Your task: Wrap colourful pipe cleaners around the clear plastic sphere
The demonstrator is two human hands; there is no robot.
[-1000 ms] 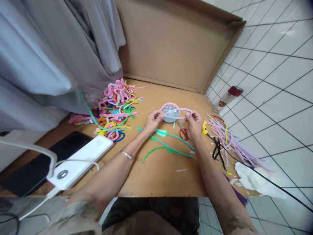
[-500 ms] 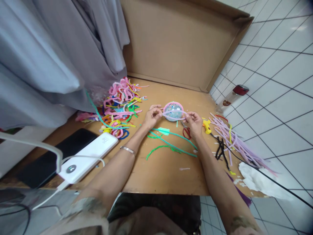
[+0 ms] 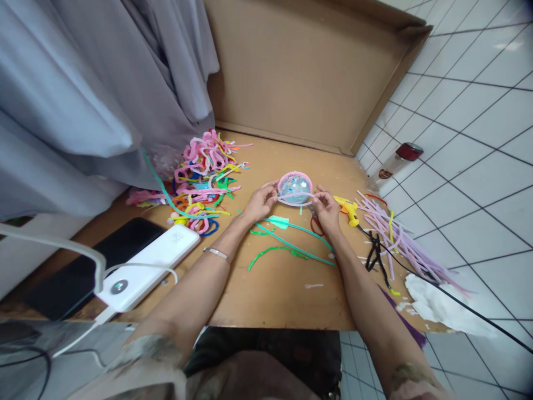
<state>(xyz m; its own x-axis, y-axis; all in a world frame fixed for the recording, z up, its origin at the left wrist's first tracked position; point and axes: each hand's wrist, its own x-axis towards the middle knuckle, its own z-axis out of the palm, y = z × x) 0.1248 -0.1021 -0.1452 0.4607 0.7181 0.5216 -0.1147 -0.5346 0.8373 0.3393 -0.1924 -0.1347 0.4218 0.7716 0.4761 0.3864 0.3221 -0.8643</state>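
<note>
Between my two hands stretches a pale purple pipe cleaner, bent into a narrow, pointed loop. My left hand pinches its left end, and my right hand pinches the right end. Just behind the loop sits a round clear container with a pink rim and small bits inside; the loop crosses in front of its lower part. A yellow glue gun lies to the right of my right hand. Red-handled scissors are partly hidden beside that hand. Nearer me lie teal stems with a light green leaf-like piece.
A tangled heap of coloured pipe cleaners lies at left, with a white power bank and black phone-like slab nearer. At right are purple pipe cleaners, a cable, white wadding and a bottle. Cardboard stands behind.
The purple loop has flattened and dropped slightly in front of the container. My right hand has shifted a little left, showing more of the glue gun.
</note>
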